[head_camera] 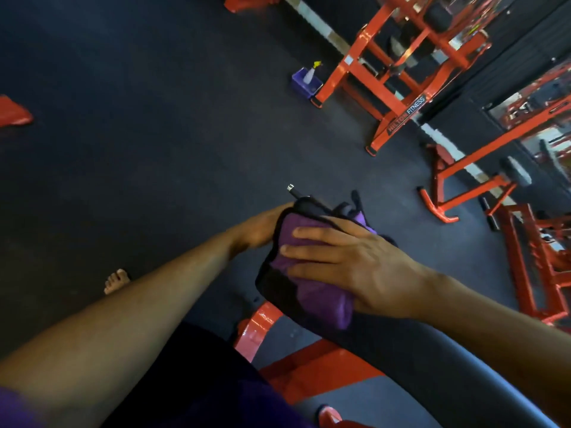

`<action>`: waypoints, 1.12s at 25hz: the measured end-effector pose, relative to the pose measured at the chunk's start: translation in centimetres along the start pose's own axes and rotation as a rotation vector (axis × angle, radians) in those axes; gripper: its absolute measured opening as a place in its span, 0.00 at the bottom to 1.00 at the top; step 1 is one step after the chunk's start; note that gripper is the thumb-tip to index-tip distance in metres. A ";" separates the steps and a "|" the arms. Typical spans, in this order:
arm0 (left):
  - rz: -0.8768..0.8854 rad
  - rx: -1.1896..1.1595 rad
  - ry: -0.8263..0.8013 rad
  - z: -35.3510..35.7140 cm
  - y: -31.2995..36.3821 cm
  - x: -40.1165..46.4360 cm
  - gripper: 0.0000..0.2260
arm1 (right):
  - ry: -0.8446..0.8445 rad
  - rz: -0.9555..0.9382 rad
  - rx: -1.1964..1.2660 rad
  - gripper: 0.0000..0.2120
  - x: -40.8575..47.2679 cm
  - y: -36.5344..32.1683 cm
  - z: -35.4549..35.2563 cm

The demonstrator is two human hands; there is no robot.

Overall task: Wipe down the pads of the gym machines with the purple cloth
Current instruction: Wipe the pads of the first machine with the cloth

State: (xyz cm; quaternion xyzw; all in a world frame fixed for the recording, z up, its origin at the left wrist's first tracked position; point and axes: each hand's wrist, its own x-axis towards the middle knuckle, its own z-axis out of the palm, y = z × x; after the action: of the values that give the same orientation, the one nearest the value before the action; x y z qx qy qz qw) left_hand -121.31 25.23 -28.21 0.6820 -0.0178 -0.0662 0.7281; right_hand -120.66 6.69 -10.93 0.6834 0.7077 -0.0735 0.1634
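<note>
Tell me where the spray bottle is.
Head view, upper middle: the spray bottle stands in a purple bin on the floor, beside the foot of an orange machine frame.

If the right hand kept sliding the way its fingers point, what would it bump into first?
The right hand lies flat on the purple cloth, fingers pointing toward the left hand at the pad's far side. It would probably meet that hand first, though depth is hard to judge here.
</note>
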 end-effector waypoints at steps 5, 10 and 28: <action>-0.052 -0.061 0.075 2.7 4.4 -2.3 0.20 | -0.009 0.028 -0.213 0.32 -11.8 -4.9 7.0; -0.114 -0.144 0.195 3.7 4.7 -2.7 0.19 | 0.335 0.455 -0.138 0.37 -6.0 -4.5 7.2; -0.211 -0.027 0.362 4.8 6.0 -5.0 0.17 | 0.317 0.183 -0.219 0.34 -6.2 -8.0 9.4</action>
State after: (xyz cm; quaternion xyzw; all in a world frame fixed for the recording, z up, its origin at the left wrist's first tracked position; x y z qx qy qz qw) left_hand -126.44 21.42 -21.61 0.6710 0.1859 -0.0187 0.7175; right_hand -127.30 -2.72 -18.63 0.7260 0.6633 0.1274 0.1291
